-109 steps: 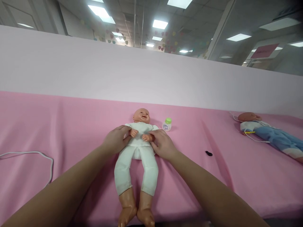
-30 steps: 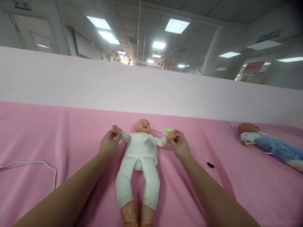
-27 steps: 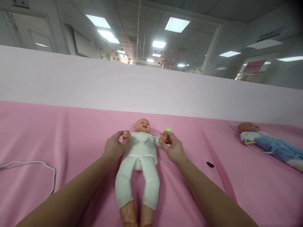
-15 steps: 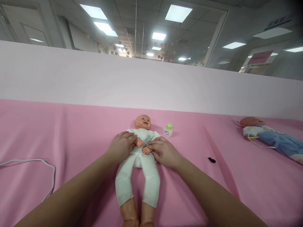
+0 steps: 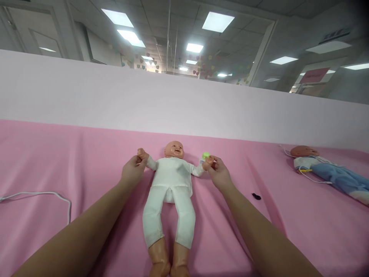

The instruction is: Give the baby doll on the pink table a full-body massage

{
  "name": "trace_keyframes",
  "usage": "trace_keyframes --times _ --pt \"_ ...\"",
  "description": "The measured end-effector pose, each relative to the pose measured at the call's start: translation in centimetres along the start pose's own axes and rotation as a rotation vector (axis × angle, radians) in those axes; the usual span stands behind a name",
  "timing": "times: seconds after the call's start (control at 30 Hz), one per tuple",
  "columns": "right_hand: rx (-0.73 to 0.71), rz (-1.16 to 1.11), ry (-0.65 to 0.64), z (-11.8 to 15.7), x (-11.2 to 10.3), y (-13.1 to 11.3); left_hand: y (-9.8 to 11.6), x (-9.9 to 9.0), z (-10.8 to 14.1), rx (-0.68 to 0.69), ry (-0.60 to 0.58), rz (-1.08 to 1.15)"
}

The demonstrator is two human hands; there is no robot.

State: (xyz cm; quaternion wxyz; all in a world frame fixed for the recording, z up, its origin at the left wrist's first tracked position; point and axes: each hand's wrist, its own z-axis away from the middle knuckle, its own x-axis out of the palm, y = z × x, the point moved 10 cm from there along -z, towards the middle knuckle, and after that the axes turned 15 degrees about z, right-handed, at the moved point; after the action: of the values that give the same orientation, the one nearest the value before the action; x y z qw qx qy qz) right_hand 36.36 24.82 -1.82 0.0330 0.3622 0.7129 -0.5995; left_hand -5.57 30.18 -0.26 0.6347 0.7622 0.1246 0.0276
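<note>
A baby doll (image 5: pixel 172 173) in a white top and trousers lies on its back, head away from me, bare feet toward me. Its arms are spread out to both sides. My left hand (image 5: pixel 133 169) is closed on the doll's hand (image 5: pixel 142 154) at the left. On the right, my right hand (image 5: pixel 219 172) pinches the doll's other hand (image 5: pixel 209 160). Just behind that hand stands a small bottle with a green cap (image 5: pixel 205 154), its lower part mostly hidden.
Pink cloth (image 5: pixel 109 148) covers the surface. A second doll in blue and white (image 5: pixel 331 169) lies at the right with thin tubes. A small black object (image 5: pixel 256 196) lies right of my arm, a white cable (image 5: pixel 43 192) at left. Behind stands a white wall (image 5: pixel 184 104) with glass above.
Both my hands have moved outward from the doll's belly, taking its hands along. The doll's arms, earlier folded over the belly, are now stretched sideways, and the bottle is partly covered.
</note>
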Motion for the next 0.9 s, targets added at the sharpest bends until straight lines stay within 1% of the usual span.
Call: trace_keyframes --times 0.03,0.1,0.17,0.2,0.27,0.33,0.4,0.47,0.5,0.57,0.6,0.67,0.73,0.8,0.9 --pt "0.101 -0.046 0.003 -0.5 -0.2 1.7 -1.0 -0.3 -0.5 -0.063 0.032 0.119" --pt "0.261 -0.152 -0.043 -1.1 0.2 4.6 -3.5 -0.7 -1.3 -0.218 0.118 0.383" --pt "0.337 -0.223 -0.128 -1.4 1.0 6.1 -5.7 -0.8 -1.6 -0.367 0.203 0.548" --pt "0.342 -0.234 -0.172 -1.5 1.4 6.4 -6.4 -0.9 -1.7 -0.42 0.226 0.584" --pt "0.321 -0.241 -0.221 -1.5 1.7 6.4 -7.1 -0.8 -2.0 -0.471 0.222 0.611" --pt "0.31 -0.249 -0.227 -1.5 1.6 6.2 -7.1 -0.8 -2.1 -0.48 0.198 0.615" --pt "0.316 -0.235 -0.182 -1.3 1.1 5.9 -6.7 -0.9 -1.8 -0.476 0.2 0.617" --pt "0.283 -0.132 -0.057 -1.2 -0.2 5.0 -5.5 -1.3 -1.5 -0.398 0.191 0.541" --pt "0.233 -0.05 0.008 -1.0 -0.9 4.0 -4.4 -1.4 -1.4 -0.327 0.168 0.448" --pt "0.07 0.103 0.086 -0.5 -1.6 1.2 -1.7 -1.1 -0.8 -0.143 0.086 0.174" --pt "-0.03 0.149 0.092 0.0 -1.4 -0.4 -0.3 -0.5 -0.4 -0.048 0.029 0.035" --pt "-0.238 0.166 0.072 1.5 -0.4 -3.6 1.8 1.2 0.8 0.107 -0.101 -0.142" --pt "-0.421 0.184 0.055 3.2 0.8 -6.3 3.1 3.0 2.1 0.234 -0.226 -0.234" --pt "-0.558 0.266 0.02 4.9 2.2 -8.2 3.8 4.7 3.2 0.356 -0.338 -0.336" --pt "-0.778 0.404 -0.123 7.2 5.1 -10.3 4.6 6.5 4.6 0.536 -0.46 -0.497"
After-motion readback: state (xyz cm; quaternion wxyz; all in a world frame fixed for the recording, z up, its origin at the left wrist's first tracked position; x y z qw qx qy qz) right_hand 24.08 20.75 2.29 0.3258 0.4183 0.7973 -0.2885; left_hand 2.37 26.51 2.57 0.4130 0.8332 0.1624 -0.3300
